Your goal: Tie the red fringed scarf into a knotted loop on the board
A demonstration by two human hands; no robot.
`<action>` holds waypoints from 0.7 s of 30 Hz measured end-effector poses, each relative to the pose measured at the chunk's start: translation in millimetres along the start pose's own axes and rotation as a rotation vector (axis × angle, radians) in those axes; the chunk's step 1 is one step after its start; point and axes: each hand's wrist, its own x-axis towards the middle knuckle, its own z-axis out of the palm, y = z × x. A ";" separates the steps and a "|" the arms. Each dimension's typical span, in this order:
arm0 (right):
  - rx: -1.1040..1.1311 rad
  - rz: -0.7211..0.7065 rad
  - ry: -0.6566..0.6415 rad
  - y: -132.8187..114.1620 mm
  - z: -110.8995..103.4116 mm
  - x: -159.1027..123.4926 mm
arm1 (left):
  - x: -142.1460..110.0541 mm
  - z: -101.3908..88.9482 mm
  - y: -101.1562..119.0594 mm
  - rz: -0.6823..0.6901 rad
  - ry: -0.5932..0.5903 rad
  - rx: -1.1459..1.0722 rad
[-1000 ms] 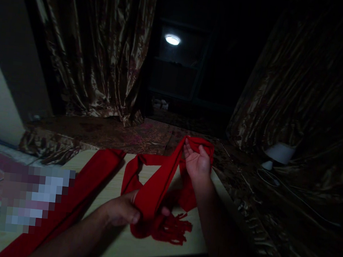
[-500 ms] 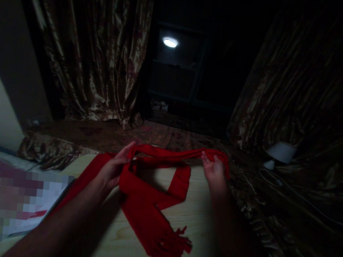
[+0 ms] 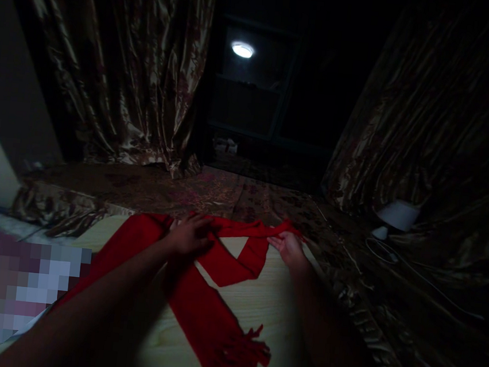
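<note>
A long red scarf (image 3: 208, 310) with a fringed end lies across a pale wooden table (image 3: 258, 306). Its fringe points toward the near edge, and one loop bends back along the table's far edge. My left hand (image 3: 190, 236) rests palm down on the scarf near the far edge, fingers stretched flat over the cloth. My right hand (image 3: 288, 248) is at the loop's right end, fingers curled on the red fabric there. Another stretch of the scarf runs diagonally toward the near left under my left forearm.
Shiny brown curtains (image 3: 120, 79) hang left and right of a dark window showing a reflected ceiling light (image 3: 242, 49). A patterned cloth (image 3: 161, 187) covers the surface behind the table. A small white lamp (image 3: 394, 216) with a cable sits at the right. A blurred patch lies at the near left.
Both hands have lowered the raised scarf loop onto the table. My left hand moved from gripping the cloth to lying flat on it. The right hand came down and slightly left.
</note>
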 end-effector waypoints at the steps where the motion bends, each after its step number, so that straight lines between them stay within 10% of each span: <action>1: -0.017 -0.016 -0.016 6.1 -4.7 -0.3 | -6.4 4.3 7.7 0.130 -0.061 0.010; 5: -0.021 -0.067 -0.121 13.1 -13.7 -5.5 | -18.6 14.2 32.6 0.352 -0.169 0.091; 21: -0.119 -0.253 0.046 -29.2 -11.2 13.6 | -34.7 -40.0 30.8 0.189 -0.343 0.174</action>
